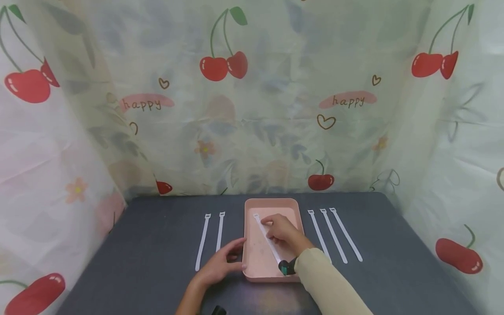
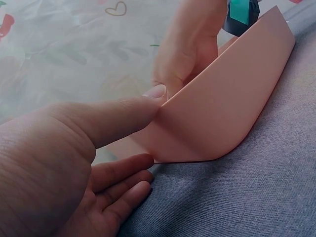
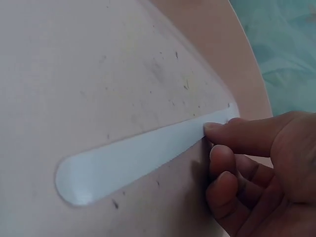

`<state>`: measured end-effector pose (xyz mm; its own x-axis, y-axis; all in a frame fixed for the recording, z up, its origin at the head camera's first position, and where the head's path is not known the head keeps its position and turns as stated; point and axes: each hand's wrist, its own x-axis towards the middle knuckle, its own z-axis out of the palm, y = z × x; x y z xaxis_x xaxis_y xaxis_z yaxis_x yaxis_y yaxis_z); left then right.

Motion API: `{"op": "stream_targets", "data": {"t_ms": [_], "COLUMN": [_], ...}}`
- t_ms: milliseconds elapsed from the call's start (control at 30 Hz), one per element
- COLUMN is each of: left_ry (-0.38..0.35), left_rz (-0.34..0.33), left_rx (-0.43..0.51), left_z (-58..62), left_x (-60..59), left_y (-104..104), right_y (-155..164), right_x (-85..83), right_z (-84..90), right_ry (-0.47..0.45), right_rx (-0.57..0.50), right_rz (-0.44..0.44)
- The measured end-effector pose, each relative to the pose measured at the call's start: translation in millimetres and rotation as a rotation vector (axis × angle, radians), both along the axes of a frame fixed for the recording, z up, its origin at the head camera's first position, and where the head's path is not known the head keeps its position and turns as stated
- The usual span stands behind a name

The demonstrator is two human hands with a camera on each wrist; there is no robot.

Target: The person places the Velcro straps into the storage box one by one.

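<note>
A pink tray [image 1: 257,273] lies on the dark table, with one white cable tie [image 1: 264,234] slanting across its floor. Over the tray, my right hand [image 1: 285,232] pinches this tie near its slotted end; the rounded end [image 3: 81,182] lies on the tray floor in the right wrist view. The other right fingers curl below the tie. At the tray's left side is my left hand [image 1: 220,262], its fingers and thumb spread and touching the wall. In the left wrist view the left thumb [image 2: 123,116] meets the tray's rim while the fingertips reach its lower edge.
Left of the tray lie two more white cable ties, the outer one [image 1: 202,243] and the inner one [image 1: 220,229]. Three others, including the outermost tie [image 1: 346,234], lie to its right. A printed curtain [image 1: 267,144] hangs behind the table [image 1: 157,245] and along both sides.
</note>
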<state>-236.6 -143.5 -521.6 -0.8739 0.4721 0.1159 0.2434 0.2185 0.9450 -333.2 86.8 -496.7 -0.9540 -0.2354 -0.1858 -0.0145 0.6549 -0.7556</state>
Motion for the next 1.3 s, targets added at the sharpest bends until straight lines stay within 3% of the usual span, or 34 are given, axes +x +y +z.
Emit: {"op": "stream_targets", "data": {"t_ms": [67, 167, 300, 367, 600, 900, 1300], "left_ry": [-0.001, 0.004, 0.003, 0.003, 0.009, -0.015, 0.014], "left_rz": [0.000, -0.003, 0.002, 0.003, 0.006, 0.012, 0.003], "left_rx": [0.001, -0.001, -0.012, -0.011, -0.028, -0.035, -0.020], "left_z": [8.4, 10.4, -3.5, -4.7, -2.8, -0.4, -1.0], "left_x": [4.2, 4.6, -3.1, -3.7, -4.3, -1.1, -1.0], "left_y": [0.8, 1.6, 0.1, -0.3, 0.7, -0.1, -1.5], "right_y": [-3.4, -7.9, -13.3, -15.6, -24.0, -26.6, -28.3], "right_x": [0.3, 0.6, 0.9, 0.4, -1.1, 1.4, -2.7], "right_z": [0.4, -0.7, -3.1, -4.4, -4.7, -3.4, -3.8], "right_ry": [-0.006, -0.002, 0.018, 0.045, 0.122, 0.061, 0.104], "right_rx": [0.002, 0.000, 0.010, 0.029, 0.117, 0.100, 0.122], "right_rz": [0.009, 0.033, 0.041, 0.031, -0.014, -0.030, 0.063]}}
